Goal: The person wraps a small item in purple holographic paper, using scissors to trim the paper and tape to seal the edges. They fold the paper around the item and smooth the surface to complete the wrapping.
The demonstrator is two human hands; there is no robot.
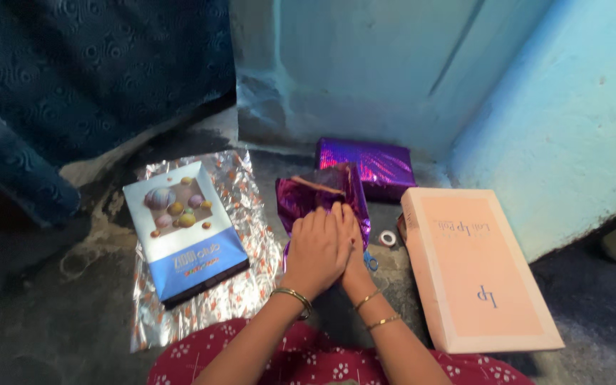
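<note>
A box partly covered in shiny purple wrapping paper (322, 191) lies on the floor straight ahead of me. My left hand (315, 249) presses flat on its near end, fingers together. My right hand (354, 246) lies beside and partly under the left, also pressing on the purple paper. Both wrists wear gold bangles. A folded flap of the paper stands up at the far end. Blue scissors handles (371, 262) show just right of my right hand.
A fully wrapped purple parcel (368, 164) lies by the wall. A blue-and-white box (183, 232) rests on a silver patterned sheet (251, 278) at left. A long pale pink box (475, 267) lies at right, with a small tape roll (388, 238) beside it.
</note>
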